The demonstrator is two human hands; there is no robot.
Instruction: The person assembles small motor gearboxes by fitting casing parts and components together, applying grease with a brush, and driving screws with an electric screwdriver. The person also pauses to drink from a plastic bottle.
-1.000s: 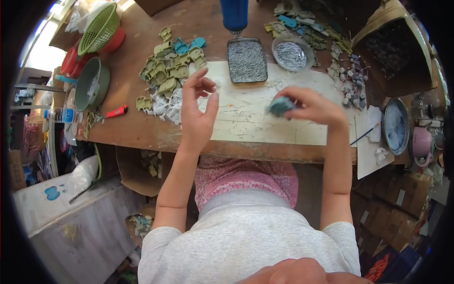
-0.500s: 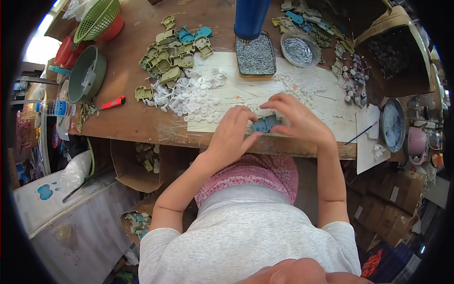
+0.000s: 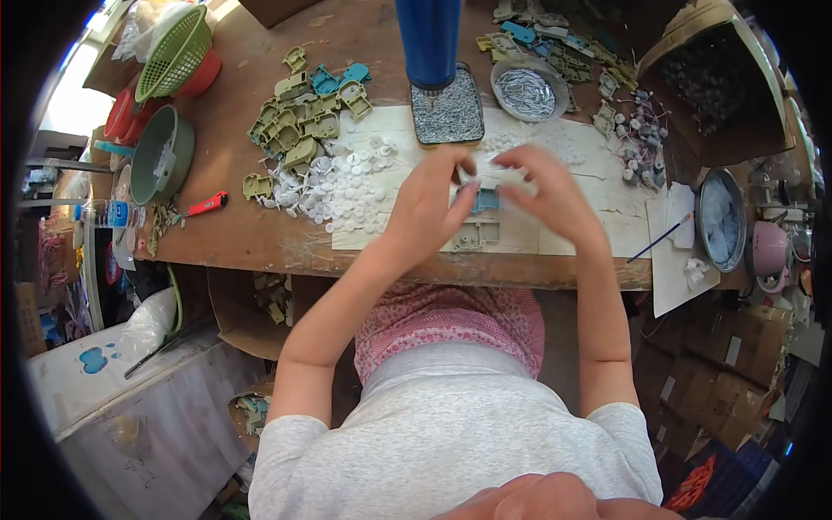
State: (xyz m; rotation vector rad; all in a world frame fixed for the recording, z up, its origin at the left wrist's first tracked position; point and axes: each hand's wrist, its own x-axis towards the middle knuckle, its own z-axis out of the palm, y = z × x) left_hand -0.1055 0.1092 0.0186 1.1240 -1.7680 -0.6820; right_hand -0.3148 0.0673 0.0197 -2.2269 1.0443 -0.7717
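A blue plastic part (image 3: 487, 199) lies on the pale board between my hands. My left hand (image 3: 422, 206) is at its left, fingers curled and closed, the thumb tip by the part's edge; what the fingertips hold is too small to make out. On the right, my right hand (image 3: 557, 198) is partly blurred, with its fingers apart above the part's right side. A beige plastic part (image 3: 478, 234) sits just below the blue one, near the front edge. White round caps (image 3: 354, 185) are heaped left of my left hand. Beyond the hands stands a tray of small metal pieces (image 3: 448, 113).
A blue cylindrical tool (image 3: 429, 43) hangs over the metal tray. Right of it is a bowl of metal pins (image 3: 527, 94). Beige and blue housings (image 3: 299, 121) form a pile at the left, near a red cutter (image 3: 206, 204). An open carton (image 3: 737, 139) stands at the right.
Both hands have moved a little away from the table's front edge, along with the blue part. The beige part below it now shows. The whole view has shifted slightly.
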